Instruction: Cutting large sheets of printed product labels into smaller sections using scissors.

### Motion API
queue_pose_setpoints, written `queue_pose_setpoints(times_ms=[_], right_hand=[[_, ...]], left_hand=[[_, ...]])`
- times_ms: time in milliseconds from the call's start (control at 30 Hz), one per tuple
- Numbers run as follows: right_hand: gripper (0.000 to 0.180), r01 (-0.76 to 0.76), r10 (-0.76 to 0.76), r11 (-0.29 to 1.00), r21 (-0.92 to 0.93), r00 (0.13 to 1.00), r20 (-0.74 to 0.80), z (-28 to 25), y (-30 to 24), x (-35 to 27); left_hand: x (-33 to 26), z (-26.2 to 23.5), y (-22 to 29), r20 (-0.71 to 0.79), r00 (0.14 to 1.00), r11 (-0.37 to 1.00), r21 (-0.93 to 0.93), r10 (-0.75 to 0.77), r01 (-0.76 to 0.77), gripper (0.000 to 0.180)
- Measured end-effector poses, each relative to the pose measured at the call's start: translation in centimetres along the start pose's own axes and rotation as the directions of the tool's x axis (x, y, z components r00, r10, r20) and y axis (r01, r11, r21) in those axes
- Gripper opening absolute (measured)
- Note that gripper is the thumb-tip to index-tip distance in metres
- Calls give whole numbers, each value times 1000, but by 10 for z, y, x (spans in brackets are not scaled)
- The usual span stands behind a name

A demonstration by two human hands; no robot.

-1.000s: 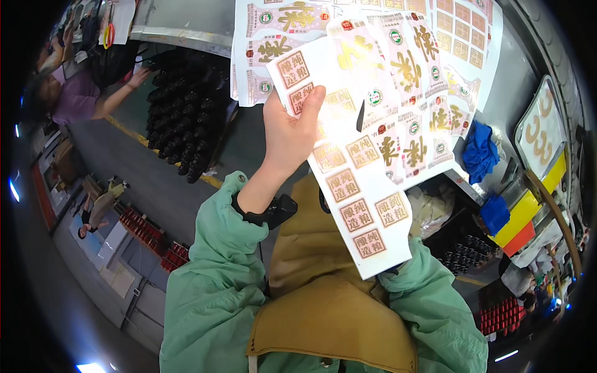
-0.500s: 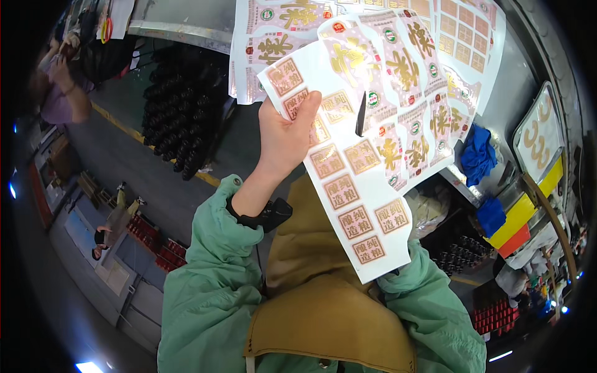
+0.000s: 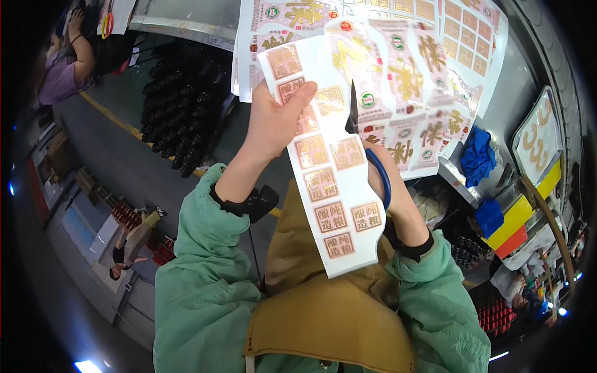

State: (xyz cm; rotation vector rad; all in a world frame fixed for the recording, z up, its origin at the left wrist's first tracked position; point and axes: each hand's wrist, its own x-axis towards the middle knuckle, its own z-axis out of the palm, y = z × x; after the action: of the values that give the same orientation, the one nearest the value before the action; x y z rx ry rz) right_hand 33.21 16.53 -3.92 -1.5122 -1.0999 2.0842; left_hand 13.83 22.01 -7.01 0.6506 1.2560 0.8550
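Observation:
My left hand (image 3: 277,121) pinches, thumb on top, the upper left part of a white sticker sheet (image 3: 323,211) with square reddish-gold stickers. My right hand (image 3: 396,196) grips scissors (image 3: 385,180) by their blue handle; its fingers are partly hidden behind the sheet. The dark blade points upward at a wavy cut edge. To the right of the blade hangs the part with pink and gold labels (image 3: 404,71); below the blade the two parts are apart. Near the top they appear joined.
More printed label sheets (image 3: 463,37) lie on the metal table (image 3: 186,28) ahead. At right are a crumpled blue cloth (image 3: 478,155) and a white tray (image 3: 538,133). Stacked dark bottles (image 3: 180,118) stand at left. A person in a purple top (image 3: 65,78) is at far left.
The strip and my left hand have shifted slightly left and down. The scissors' blade has moved up along the sheet, and my right hand with the blue handle now shows from behind it.

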Motion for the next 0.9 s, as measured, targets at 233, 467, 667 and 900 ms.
queue_pose_setpoints(times_ms=[233, 467, 667, 900], right_hand=[[26, 120, -97, 887, 446, 993, -74, 24, 31, 7], [25, 96, -81, 989, 113, 988, -132, 14, -3, 6], [31, -95, 101, 993, 70, 991, -88, 1, -16, 3], [36, 251, -251, 968, 3, 968, 4, -6, -41, 17]], left_hand=[[7, 5, 9, 19, 1000, 994, -108, 8, -6, 22], [6, -1, 19, 34, 999, 998, -62, 35, -32, 22], [8, -2, 38, 70, 997, 999, -48, -11, 15, 23], [8, -4, 51, 138, 989, 999, -6, -53, 54, 22]])
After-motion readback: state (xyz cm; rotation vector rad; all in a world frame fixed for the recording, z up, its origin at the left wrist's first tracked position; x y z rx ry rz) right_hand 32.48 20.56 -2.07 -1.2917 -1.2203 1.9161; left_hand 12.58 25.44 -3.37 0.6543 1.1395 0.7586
